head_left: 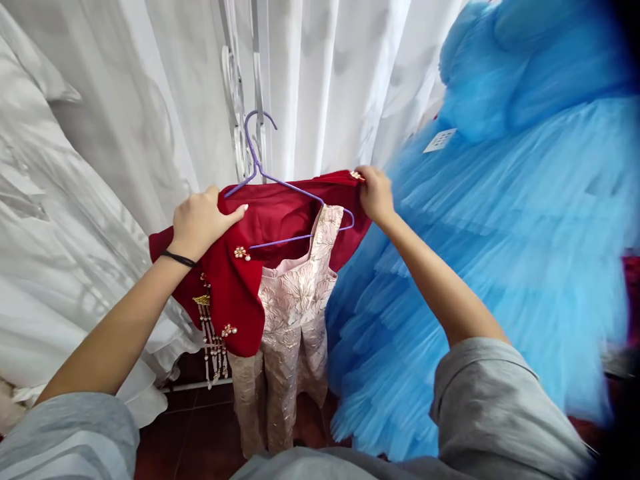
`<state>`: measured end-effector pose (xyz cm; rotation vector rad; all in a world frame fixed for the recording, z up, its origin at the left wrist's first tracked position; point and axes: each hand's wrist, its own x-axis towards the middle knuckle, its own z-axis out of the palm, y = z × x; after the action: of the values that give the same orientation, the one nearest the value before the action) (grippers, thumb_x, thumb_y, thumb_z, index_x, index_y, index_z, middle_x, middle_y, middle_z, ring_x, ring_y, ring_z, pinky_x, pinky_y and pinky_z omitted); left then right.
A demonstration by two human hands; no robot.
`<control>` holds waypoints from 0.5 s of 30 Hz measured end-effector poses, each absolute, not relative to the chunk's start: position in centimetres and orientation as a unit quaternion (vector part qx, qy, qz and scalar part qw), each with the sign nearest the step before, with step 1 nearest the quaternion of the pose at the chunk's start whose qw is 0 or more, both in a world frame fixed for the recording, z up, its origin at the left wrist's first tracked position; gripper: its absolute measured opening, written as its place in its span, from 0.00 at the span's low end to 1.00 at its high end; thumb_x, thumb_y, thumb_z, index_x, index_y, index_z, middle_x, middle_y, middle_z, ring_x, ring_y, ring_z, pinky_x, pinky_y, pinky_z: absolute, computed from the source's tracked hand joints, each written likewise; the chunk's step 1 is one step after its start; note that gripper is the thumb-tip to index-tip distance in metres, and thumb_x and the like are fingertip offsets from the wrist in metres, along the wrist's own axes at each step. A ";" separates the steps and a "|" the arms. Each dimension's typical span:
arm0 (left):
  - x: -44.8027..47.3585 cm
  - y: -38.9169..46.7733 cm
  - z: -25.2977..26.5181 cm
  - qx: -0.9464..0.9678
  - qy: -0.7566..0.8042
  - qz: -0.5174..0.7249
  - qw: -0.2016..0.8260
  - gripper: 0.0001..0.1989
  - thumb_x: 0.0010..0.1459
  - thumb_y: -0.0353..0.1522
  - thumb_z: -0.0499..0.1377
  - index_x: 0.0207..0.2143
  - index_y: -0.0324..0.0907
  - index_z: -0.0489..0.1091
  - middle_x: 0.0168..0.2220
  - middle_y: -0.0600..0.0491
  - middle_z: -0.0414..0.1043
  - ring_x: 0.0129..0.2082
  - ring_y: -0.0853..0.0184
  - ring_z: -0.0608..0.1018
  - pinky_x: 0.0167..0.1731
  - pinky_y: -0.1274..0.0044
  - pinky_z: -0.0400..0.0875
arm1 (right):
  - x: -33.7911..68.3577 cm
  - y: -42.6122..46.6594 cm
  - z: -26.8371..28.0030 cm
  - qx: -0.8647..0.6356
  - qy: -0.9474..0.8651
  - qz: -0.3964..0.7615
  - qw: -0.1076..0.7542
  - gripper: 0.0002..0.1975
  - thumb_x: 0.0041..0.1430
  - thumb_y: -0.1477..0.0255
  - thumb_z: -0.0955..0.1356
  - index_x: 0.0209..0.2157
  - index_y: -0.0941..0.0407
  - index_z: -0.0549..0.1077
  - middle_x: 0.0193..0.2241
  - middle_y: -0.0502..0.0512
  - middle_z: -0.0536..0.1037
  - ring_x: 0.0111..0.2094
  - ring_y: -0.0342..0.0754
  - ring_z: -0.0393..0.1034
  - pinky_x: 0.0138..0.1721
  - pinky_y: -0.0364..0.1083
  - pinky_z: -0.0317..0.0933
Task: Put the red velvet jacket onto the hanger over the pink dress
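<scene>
A purple hanger [293,187] hangs by its hook in front of a white curtain. On it is a pale pink brocade dress [295,300], one strap showing over the hanger's right side. A red jacket [240,287] with beaded flowers and a beaded tassel lies around the hanger. My left hand [203,220] is closed on the jacket's left shoulder, thumb stretched along the cloth. With bent fingers, my right hand [376,193] pinches the jacket's right edge by a beaded flower, holding it out to the side.
A blue tulle gown [500,253] with a white tag [440,141] fills the right side. White garments [75,253] hang at the left. Behind the hanger are a white curtain [320,87] and white metal uprights [233,87]. Below lies a dark red tiled floor [195,433].
</scene>
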<state>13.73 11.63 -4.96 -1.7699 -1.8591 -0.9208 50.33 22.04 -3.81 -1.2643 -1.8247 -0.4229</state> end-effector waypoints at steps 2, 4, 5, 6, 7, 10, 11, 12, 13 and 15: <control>14.9 10.9 -5.2 -0.638 -0.610 -0.404 0.239 0.30 0.54 0.48 0.61 0.54 0.41 0.66 0.51 0.38 0.69 0.53 0.45 0.72 0.51 0.58 0.68 | 50.0 21.7 -5.2 -0.522 -0.770 -0.064 0.361 0.16 0.52 0.80 0.59 0.39 0.63 0.75 0.37 0.60 0.79 0.40 0.51 0.69 0.45 0.48 0.61; 17.4 9.9 -5.6 -0.664 -0.533 -0.454 0.262 0.30 0.55 0.44 0.61 0.56 0.39 0.63 0.58 0.37 0.64 0.58 0.46 0.68 0.57 0.59 0.64 | 49.6 21.6 -6.9 -0.541 -0.787 0.048 0.291 0.12 0.50 0.77 0.62 0.33 0.63 0.75 0.31 0.57 0.78 0.35 0.49 0.68 0.40 0.46 0.61; 19.2 9.5 -5.7 -0.692 -0.502 -0.452 0.257 0.28 0.57 0.43 0.60 0.56 0.39 0.64 0.58 0.37 0.64 0.58 0.48 0.67 0.57 0.60 0.63 | 49.5 21.6 -7.3 -0.549 -0.785 0.074 0.277 0.11 0.49 0.76 0.63 0.31 0.63 0.75 0.30 0.56 0.78 0.34 0.48 0.68 0.39 0.45 0.61; 21.2 9.3 -5.9 -0.726 -0.480 -0.431 0.238 0.24 0.59 0.43 0.58 0.54 0.39 0.65 0.57 0.38 0.66 0.57 0.49 0.68 0.57 0.61 0.64 | 49.6 21.7 -7.3 -0.554 -0.780 0.077 0.281 0.10 0.48 0.76 0.63 0.31 0.63 0.75 0.29 0.56 0.77 0.34 0.48 0.67 0.39 0.45 0.61; 23.2 9.3 -6.1 -0.759 -0.472 -0.398 0.208 0.22 0.61 0.43 0.56 0.51 0.39 0.67 0.54 0.39 0.69 0.56 0.51 0.69 0.54 0.62 0.66 | 49.9 21.8 -6.8 -0.557 -0.774 0.062 0.294 0.11 0.48 0.76 0.63 0.31 0.63 0.75 0.29 0.56 0.77 0.34 0.48 0.67 0.39 0.45 0.61; 28.1 11.3 -6.9 -0.805 -0.508 -0.292 0.093 0.19 0.64 0.44 0.52 0.44 0.39 0.70 0.45 0.43 0.75 0.48 0.55 0.75 0.45 0.69 0.71 | 51.2 21.3 -3.0 -0.553 -0.743 -0.032 0.374 0.12 0.45 0.76 0.63 0.31 0.63 0.76 0.28 0.56 0.77 0.34 0.48 0.67 0.39 0.46 0.62; 29.0 12.5 -7.2 -0.800 -0.529 -0.275 0.060 0.18 0.64 0.44 0.52 0.44 0.40 0.70 0.44 0.43 0.75 0.47 0.56 0.76 0.44 0.70 0.70 | 51.6 20.6 -1.4 -0.548 -0.729 -0.060 0.407 0.12 0.45 0.76 0.64 0.32 0.63 0.76 0.27 0.56 0.77 0.33 0.48 0.67 0.38 0.46 0.62; 29.4 13.9 -7.6 -0.789 -0.550 -0.273 0.030 0.17 0.64 0.43 0.53 0.43 0.40 0.71 0.44 0.43 0.76 0.46 0.56 0.77 0.43 0.70 0.70 | 51.6 19.5 -0.1 -0.542 -0.714 -0.084 0.436 0.12 0.45 0.75 0.64 0.32 0.63 0.76 0.27 0.56 0.76 0.32 0.48 0.67 0.37 0.47 0.63; 29.5 15.3 -8.1 -0.776 -0.564 -0.281 0.000 0.16 0.64 0.43 0.53 0.42 0.40 0.71 0.43 0.43 0.76 0.45 0.56 0.77 0.43 0.70 0.69 | 51.3 18.0 0.9 -0.537 -0.699 -0.106 0.461 0.12 0.45 0.75 0.65 0.33 0.63 0.76 0.26 0.56 0.76 0.30 0.47 0.67 0.36 0.47 0.63; 29.0 17.6 -9.0 -0.754 -0.563 -0.328 -0.087 0.16 0.63 0.43 0.56 0.38 0.39 0.72 0.41 0.43 0.76 0.44 0.56 0.77 0.42 0.69 0.69 | 49.4 14.1 1.0 -0.523 -0.688 -0.138 0.483 0.10 0.47 0.76 0.66 0.32 0.63 0.75 0.25 0.56 0.75 0.29 0.47 0.68 0.35 0.47 0.63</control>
<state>28.95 17.62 -9.04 -2.5087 -1.8730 -1.0913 49.40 14.09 1.04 -1.2747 -1.6773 -0.3367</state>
